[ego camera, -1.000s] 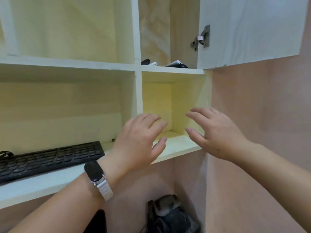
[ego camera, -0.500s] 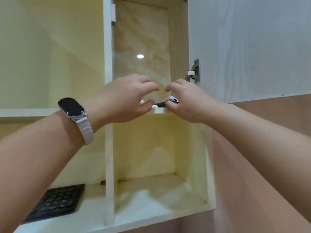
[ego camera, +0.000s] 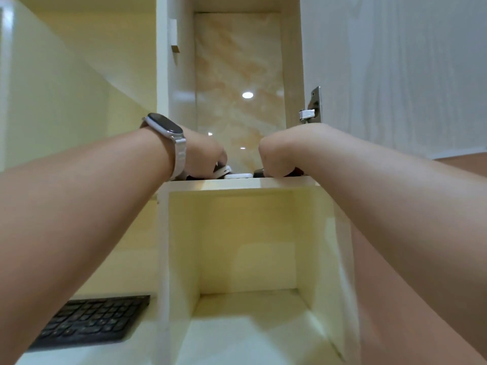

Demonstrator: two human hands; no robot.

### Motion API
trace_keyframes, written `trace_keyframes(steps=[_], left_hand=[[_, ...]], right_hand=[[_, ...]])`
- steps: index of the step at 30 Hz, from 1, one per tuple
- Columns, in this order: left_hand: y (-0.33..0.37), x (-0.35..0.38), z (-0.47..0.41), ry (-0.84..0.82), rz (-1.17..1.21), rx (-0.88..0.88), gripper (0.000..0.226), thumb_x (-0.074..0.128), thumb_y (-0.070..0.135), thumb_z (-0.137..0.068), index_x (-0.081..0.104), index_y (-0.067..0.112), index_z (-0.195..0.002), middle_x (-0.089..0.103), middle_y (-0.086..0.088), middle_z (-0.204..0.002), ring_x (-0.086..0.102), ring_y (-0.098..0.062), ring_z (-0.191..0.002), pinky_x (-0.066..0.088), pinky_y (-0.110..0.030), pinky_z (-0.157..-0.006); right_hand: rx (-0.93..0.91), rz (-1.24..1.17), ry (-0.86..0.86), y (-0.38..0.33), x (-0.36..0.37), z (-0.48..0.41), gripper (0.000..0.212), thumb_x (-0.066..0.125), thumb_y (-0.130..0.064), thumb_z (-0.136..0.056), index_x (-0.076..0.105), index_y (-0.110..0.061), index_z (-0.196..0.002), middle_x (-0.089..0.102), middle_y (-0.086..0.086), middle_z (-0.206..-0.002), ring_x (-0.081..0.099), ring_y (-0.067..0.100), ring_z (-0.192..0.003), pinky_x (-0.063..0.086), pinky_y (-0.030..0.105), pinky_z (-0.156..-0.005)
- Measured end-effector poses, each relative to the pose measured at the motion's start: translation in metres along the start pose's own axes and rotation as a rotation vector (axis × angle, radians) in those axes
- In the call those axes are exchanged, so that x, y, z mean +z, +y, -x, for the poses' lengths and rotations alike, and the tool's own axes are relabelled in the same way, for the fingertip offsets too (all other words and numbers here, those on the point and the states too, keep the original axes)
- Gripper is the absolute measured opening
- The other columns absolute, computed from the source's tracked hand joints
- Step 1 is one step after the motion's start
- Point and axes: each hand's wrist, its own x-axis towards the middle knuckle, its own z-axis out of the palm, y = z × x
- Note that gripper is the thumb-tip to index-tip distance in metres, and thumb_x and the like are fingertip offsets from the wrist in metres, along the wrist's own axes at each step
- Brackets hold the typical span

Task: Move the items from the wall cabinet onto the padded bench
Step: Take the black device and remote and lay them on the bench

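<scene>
Up in the wall cabinet (ego camera: pixel 292 61), on its high shelf (ego camera: pixel 205 183), is where the job is going on. I start at the left. Low down, a black keyboard (ego camera: pixel 87 320) lies on a lower shelf, well apart from both hands. It may need moving too, I think.

Next comes the left hand (ego camera: pixel 203 156), with a smartwatch (ego camera: pixel 164 127) on its wrist. It reaches over the shelf edge. Its fingers bend down onto a white flat thing (ego camera: pixel 224 170) that looks tipped up a little. They touch it, but I cannot tell if they have a real hold, because the fingers are mostly hidden.

Just beside that, in the middle, another white thing (ego camera: pixel 238 176) lies flat on the shelf between the two hands. Then a dark thing (ego camera: pixel 259 173) peeks out from under the right hand (ego camera: pixel 279 156). That hand is curled down on top of it. Again I cannot tell if it grips or only rests there.

Further right are the metal hinge (ego camera: pixel 312 108) and the open cabinet door (ego camera: pixel 395 75).

So how far along is it? I think it is near the start. All the small things I can see are on the high shelf, and none has been carried off. The padded bench is not in sight. What is left: lift the things out, bring them down, and set them on the bench.
</scene>
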Motion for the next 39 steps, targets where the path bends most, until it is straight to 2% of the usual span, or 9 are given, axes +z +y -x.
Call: trace_keyframes(steps=[8,12,14,18,21,24,27,35,39], left_hand=[[-0.004,0.003,0.005,0.114,-0.065,-0.065,0.021,0.051,0.017,-0.087,0.064,0.023,-0.102,0.065,-0.003,-0.095,0.060,-0.026,-0.079,0.032,-0.024,-0.048],[-0.001,0.001,0.007,0.113,-0.057,-0.060,0.025,0.050,0.022,-0.093,0.060,0.024,-0.115,0.061,0.000,-0.095,0.055,-0.025,-0.078,0.030,-0.025,-0.048],[0.001,0.000,0.009,0.096,-0.043,-0.050,0.030,0.047,0.023,-0.096,0.055,0.028,-0.124,0.054,0.002,-0.093,0.049,-0.021,-0.075,0.027,-0.026,-0.047],[0.001,0.003,0.009,0.138,-0.106,-0.047,0.030,0.041,0.032,-0.098,0.066,0.014,-0.098,0.060,-0.003,-0.082,0.048,-0.021,-0.062,0.030,-0.026,-0.045],[-0.001,0.007,0.010,0.264,-0.082,-0.047,0.027,0.048,0.036,-0.092,0.065,0.015,-0.086,0.063,-0.004,-0.076,0.053,-0.025,-0.060,0.036,-0.026,-0.048],[0.000,0.007,0.016,0.415,-0.109,-0.032,0.018,0.053,0.029,-0.086,0.065,0.017,-0.080,0.063,-0.003,-0.069,0.054,-0.024,-0.056,0.034,-0.025,-0.046],[0.001,0.009,0.021,0.524,-0.124,-0.035,0.016,0.052,0.024,-0.087,0.063,0.018,-0.077,0.058,-0.002,-0.067,0.056,-0.025,-0.059,0.033,-0.026,-0.045],[-0.006,0.026,0.059,0.872,-0.053,0.000,0.016,0.064,-0.013,-0.065,0.054,-0.001,-0.063,0.040,-0.013,-0.057,0.034,-0.025,-0.047,0.011,-0.022,-0.045],[-0.003,0.042,0.086,0.942,0.020,-0.049,0.010,0.058,0.007,-0.087,0.061,0.002,-0.079,0.054,-0.016,-0.073,0.049,-0.032,-0.057,0.033,-0.030,-0.041]], right_hand=[[0.065,-0.267,0.175,0.002,0.008,0.004,0.034,0.062,-0.020,-0.088,0.046,-0.008,-0.060,0.045,0.006,-0.058,0.039,0.022,-0.047,0.031,0.025,-0.045],[0.113,-0.426,0.344,0.002,0.013,0.006,0.012,0.058,-0.014,-0.084,0.060,-0.004,-0.076,0.049,0.006,-0.064,0.043,0.022,-0.050,0.030,0.023,-0.044],[0.142,-0.488,0.375,0.002,0.016,0.007,0.013,0.058,-0.014,-0.084,0.065,-0.005,-0.088,0.053,0.007,-0.068,0.047,0.022,-0.053,0.032,0.023,-0.045],[0.160,-0.512,0.492,0.001,0.025,0.022,0.011,0.053,-0.014,-0.085,0.061,-0.006,-0.088,0.055,0.008,-0.079,0.053,0.028,-0.067,0.027,0.025,-0.045],[0.157,-0.469,0.664,-0.005,0.040,0.043,0.009,0.050,-0.016,-0.089,0.056,-0.010,-0.093,0.047,0.005,-0.087,0.051,0.030,-0.075,0.028,0.028,-0.048],[0.062,-0.431,0.922,-0.010,0.059,0.060,0.015,0.055,-0.008,-0.084,0.064,-0.003,-0.095,0.052,0.010,-0.085,0.054,0.037,-0.064,0.044,0.035,-0.051],[0.019,-0.487,1.105,-0.011,0.069,0.075,0.021,0.058,-0.007,-0.076,0.068,0.000,-0.093,0.058,0.013,-0.078,0.053,0.036,-0.051,0.045,0.031,-0.043],[0.101,-0.719,1.084,-0.018,0.092,0.097,0.019,0.069,-0.008,-0.082,0.060,-0.003,-0.098,0.058,0.009,-0.086,0.056,0.032,-0.065,0.045,0.033,-0.050],[0.173,-0.937,1.023,-0.028,0.106,0.102,0.027,0.067,-0.012,-0.086,0.054,-0.010,-0.110,0.053,-0.003,-0.090,0.050,0.021,-0.072,0.030,0.026,-0.057]])
